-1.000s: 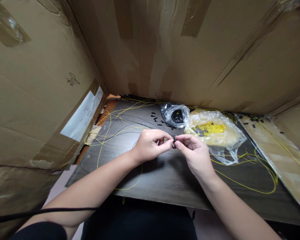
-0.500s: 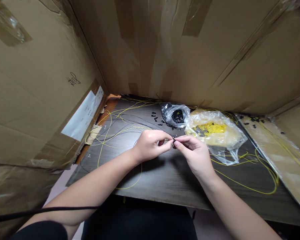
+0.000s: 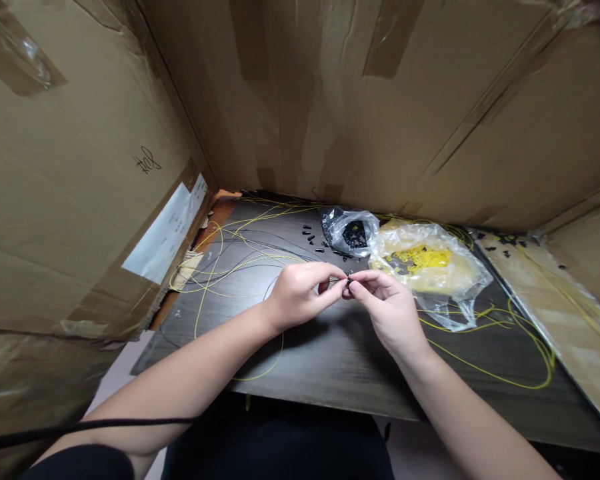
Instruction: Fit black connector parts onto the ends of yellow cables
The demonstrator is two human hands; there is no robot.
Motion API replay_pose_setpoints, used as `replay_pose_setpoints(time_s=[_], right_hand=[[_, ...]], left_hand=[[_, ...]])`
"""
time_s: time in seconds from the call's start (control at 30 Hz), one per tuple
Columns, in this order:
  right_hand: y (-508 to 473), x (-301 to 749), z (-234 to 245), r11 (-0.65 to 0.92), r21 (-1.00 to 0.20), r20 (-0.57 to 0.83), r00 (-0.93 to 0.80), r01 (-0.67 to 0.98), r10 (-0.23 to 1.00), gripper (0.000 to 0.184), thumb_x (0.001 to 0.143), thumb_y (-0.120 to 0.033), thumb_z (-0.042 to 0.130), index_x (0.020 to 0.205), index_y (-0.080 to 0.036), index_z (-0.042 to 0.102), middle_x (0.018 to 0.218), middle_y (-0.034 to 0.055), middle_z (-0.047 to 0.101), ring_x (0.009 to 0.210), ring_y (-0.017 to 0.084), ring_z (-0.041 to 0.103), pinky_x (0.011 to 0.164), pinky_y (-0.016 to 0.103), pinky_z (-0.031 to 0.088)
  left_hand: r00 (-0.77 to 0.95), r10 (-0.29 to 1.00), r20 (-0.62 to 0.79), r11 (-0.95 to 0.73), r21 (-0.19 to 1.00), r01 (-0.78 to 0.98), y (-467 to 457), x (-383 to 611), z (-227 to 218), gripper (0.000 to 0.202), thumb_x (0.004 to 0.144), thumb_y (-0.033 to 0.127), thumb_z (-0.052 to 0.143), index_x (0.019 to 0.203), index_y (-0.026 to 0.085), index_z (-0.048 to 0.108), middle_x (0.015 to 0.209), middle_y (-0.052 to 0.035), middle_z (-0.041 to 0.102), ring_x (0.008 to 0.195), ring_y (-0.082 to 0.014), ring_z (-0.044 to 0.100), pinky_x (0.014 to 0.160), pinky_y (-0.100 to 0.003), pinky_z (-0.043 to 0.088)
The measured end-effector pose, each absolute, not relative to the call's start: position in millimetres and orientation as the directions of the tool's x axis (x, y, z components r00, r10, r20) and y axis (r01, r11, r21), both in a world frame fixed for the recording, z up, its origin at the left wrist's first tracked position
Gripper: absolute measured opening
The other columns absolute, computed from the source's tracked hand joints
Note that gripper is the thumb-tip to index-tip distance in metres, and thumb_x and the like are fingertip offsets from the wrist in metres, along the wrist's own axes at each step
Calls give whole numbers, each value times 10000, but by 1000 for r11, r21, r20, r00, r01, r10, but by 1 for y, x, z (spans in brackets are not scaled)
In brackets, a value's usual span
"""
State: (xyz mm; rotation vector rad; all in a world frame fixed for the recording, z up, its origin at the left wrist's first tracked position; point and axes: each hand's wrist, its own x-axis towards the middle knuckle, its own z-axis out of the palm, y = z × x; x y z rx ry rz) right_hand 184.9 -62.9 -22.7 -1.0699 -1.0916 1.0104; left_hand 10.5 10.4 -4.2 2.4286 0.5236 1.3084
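Note:
My left hand (image 3: 300,293) and my right hand (image 3: 387,307) meet fingertip to fingertip above the dark wooden table (image 3: 330,360). The left hand pinches the end of a thin yellow cable (image 3: 275,357) that loops down under my wrist. The right hand pinches a small black connector part (image 3: 349,280) right at that cable end. Both hands are closed in a pinch. How the part and the cable join is hidden by the fingers.
A clear bag of black parts (image 3: 353,232) and a larger clear bag of yellow parts (image 3: 425,263) lie behind my hands. Loose black parts (image 3: 313,239) and yellow cables (image 3: 230,263) are spread over the table. Cardboard walls (image 3: 80,167) enclose it. A cardboard sheet (image 3: 555,313) lies at right.
Both hands stay pinched together at the same place; the view has shifted slightly and the fingertips have drawn a little closer.

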Motion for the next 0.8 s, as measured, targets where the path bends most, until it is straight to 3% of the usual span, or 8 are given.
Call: replay_pose_setpoints(time_s=[0.37, 0.5, 0.8], right_hand=[[-65, 179, -21, 233, -971, 216, 229, -49, 949, 159, 834, -278, 781, 973, -211, 746, 867, 35, 747, 784, 151, 708, 762, 277, 598], [-66, 178, -21, 244, -969, 230, 239, -34, 944, 144, 833, -267, 781, 966, -218, 752, 869, 31, 749, 783, 150, 712, 764, 274, 602], [-65, 179, -24, 264, -964, 251, 255, -17, 934, 143, 820, -259, 791, 953, -216, 761, 881, 38, 746, 774, 158, 712, 748, 290, 610]], left_hand=[[493, 326, 807, -941, 231, 246, 8, 13, -6, 73, 911, 199, 619, 907, 154, 677, 765, -10, 755, 584, -81, 663, 578, -181, 496], [490, 265, 830, -949, 136, 283, 7, 13, -6, 61, 901, 188, 630, 878, 154, 675, 714, 9, 742, 562, -87, 660, 561, -191, 487], [503, 253, 826, -954, 125, 274, 8, 11, -11, 66, 906, 190, 625, 897, 161, 682, 724, 15, 747, 569, -86, 670, 555, -196, 490]])
